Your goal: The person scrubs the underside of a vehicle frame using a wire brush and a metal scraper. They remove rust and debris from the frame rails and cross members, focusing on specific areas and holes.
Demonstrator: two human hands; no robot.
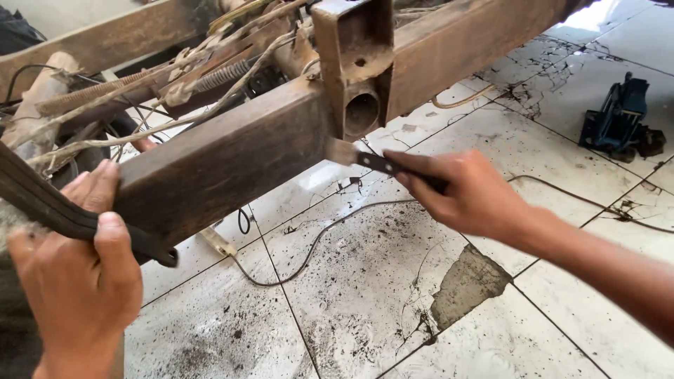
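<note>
Your right hand [477, 196] clenches a stiff, light scraper [368, 160] by its handle against the heavy rusty beam [232, 158], while your left hand [77, 281] grasps a limp rubber strip [49, 207].

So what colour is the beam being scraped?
Rusty brown beam, seen in the head view.

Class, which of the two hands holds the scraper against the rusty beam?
The right hand holds the scraper; the left hand grips a dark strap.

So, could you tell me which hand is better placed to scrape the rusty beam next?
The right hand: it holds the scraper, blade against the rusty beam. The left hand grips a black strap.
</note>
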